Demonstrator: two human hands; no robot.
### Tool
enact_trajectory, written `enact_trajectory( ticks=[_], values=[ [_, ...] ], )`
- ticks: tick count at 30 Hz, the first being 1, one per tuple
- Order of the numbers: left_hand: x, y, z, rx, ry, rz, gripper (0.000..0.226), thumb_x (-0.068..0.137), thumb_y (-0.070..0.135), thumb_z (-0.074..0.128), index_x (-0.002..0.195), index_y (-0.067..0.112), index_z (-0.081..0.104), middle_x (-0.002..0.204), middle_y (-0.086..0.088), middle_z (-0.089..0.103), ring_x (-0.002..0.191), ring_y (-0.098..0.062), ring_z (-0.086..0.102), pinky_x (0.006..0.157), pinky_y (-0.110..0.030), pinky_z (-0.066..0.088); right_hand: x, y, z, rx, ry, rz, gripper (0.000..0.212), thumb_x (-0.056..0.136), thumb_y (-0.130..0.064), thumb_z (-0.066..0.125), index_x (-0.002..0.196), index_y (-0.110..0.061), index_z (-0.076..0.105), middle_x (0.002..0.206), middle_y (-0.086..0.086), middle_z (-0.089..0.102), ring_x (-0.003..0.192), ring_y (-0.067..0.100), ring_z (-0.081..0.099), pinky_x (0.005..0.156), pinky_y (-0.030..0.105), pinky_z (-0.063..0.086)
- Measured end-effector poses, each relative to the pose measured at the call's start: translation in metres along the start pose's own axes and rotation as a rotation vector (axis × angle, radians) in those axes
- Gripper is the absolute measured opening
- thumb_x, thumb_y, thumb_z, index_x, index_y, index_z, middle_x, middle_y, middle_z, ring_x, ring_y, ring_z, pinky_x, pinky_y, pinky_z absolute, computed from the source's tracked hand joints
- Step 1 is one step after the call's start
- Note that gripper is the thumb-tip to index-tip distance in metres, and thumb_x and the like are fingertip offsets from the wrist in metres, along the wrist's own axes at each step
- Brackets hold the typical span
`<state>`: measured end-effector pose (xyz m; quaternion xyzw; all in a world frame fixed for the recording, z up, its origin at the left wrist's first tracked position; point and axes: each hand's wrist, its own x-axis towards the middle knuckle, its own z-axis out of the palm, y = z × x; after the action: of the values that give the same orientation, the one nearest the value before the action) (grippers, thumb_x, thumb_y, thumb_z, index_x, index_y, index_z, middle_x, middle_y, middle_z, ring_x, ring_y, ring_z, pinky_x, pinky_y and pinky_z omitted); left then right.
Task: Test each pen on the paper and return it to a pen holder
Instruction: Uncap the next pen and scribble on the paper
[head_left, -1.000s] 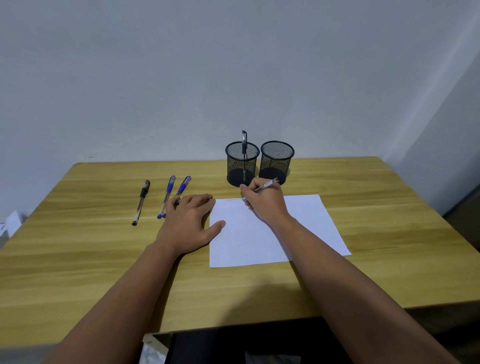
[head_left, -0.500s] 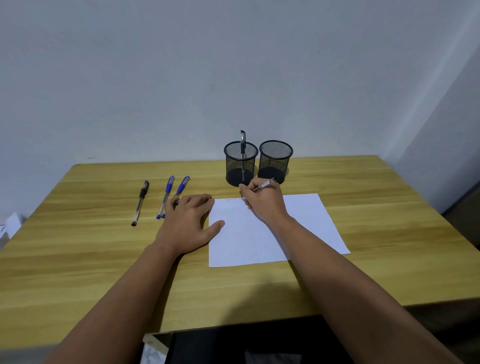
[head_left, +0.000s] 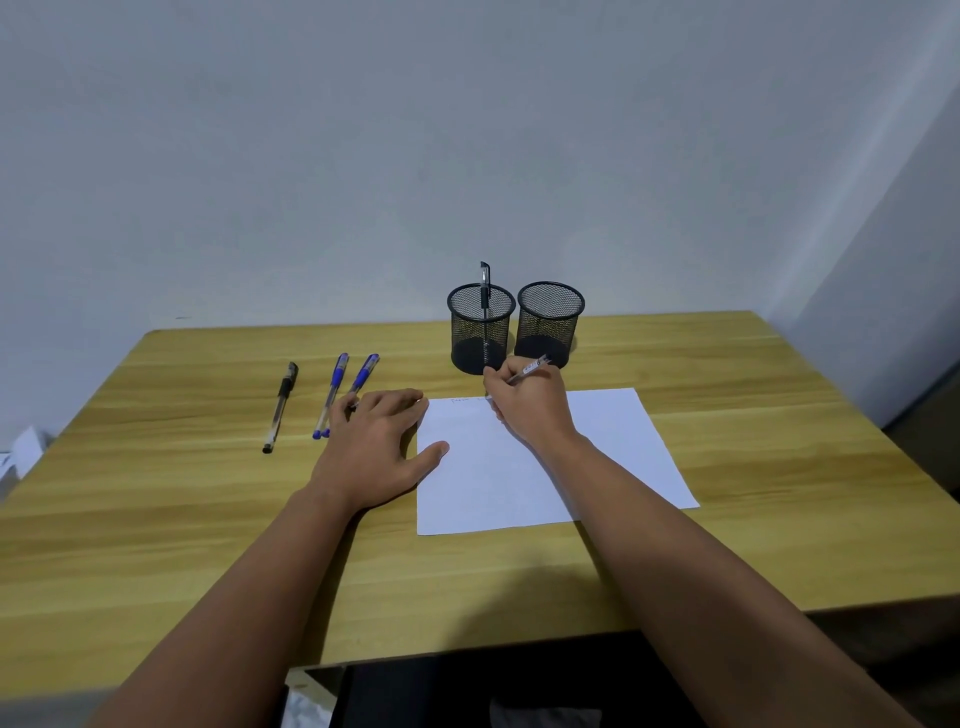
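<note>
Writing with a slim clear-barrelled pen (head_left: 529, 370), we have it pinched in our right hand (head_left: 530, 405), fingers curled shut round the barrel; its tip, hidden behind the fingers, meets the far left edge of the white sheet of paper (head_left: 613, 447), where a faint line of scribble shows; its long axis slants up and away to the right, so the free end points at the two black wire-mesh pen holders just beyond the knuckles. We judge that the coming move turns on this: both cups stand straight ahead of the right hand, nearer to it than to the left, and the pen need only be lifted and tipped upright to drop in. The left mesh holder (head_left: 480, 327) already has one black-capped pen (head_left: 485, 291) standing in it; the right mesh holder (head_left: 549, 322) looks empty. Our left hand (head_left: 382, 447) lies flat and open, gripping nothing, thumb at the paper's left edge and fingertips touching the nearer of two blue-capped pens (head_left: 332, 392); a black-capped clear pen (head_left: 280, 405) lies farther left on the pale wooden table (head_left: 753, 415), all three untested, we judge.
</note>
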<state>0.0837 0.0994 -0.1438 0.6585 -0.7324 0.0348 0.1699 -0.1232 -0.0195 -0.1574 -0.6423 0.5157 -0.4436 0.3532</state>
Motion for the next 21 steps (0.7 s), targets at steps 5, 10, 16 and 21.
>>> enact_trajectory(
  ticks=[5,10,16,21],
  values=[
    [-0.0007,-0.0008,0.0012,-0.003,0.009,0.004,0.075,0.087,0.078,0.036,0.143,0.032,0.056,0.149,0.015,0.050,0.140,-0.011,0.038,0.118,-0.054,0.017,0.0012,-0.0010,0.0008,-0.009,0.011,-0.010,0.034,0.089,-0.036,0.067,0.066,-0.014,0.055,0.057,0.015,0.058,0.058,0.044,0.060,0.053,0.048,0.053],
    [-0.0004,-0.0006,0.0009,-0.003,0.005,0.005,0.074,0.087,0.077,0.037,0.143,0.033,0.055,0.149,0.015,0.050,0.140,-0.011,0.037,0.118,-0.055,0.017,0.0013,0.0008,0.0001,-0.007,0.003,-0.020,0.038,0.089,-0.027,0.064,0.062,-0.006,0.047,0.054,0.015,0.049,0.058,0.047,0.055,0.052,0.035,0.041],
    [-0.0014,-0.0007,0.0014,-0.013,0.023,0.009,0.071,0.087,0.077,0.038,0.140,0.033,0.058,0.148,0.016,0.051,0.139,-0.011,0.039,0.117,-0.056,0.017,0.0002,-0.0014,-0.0008,0.010,-0.004,-0.023,0.044,0.092,-0.027,0.061,0.066,-0.003,0.037,0.056,0.017,0.041,0.053,0.041,0.045,0.052,0.032,0.036],
    [-0.0018,-0.0012,0.0034,-0.016,0.026,0.008,0.069,0.087,0.076,0.040,0.139,0.034,0.059,0.148,0.016,0.051,0.139,-0.011,0.039,0.117,-0.056,0.017,-0.0030,-0.0070,-0.0033,0.062,0.013,0.023,0.044,0.094,-0.022,0.062,0.066,-0.008,0.032,0.059,0.010,0.035,0.056,0.024,0.035,0.051,0.032,0.032]
  ],
)
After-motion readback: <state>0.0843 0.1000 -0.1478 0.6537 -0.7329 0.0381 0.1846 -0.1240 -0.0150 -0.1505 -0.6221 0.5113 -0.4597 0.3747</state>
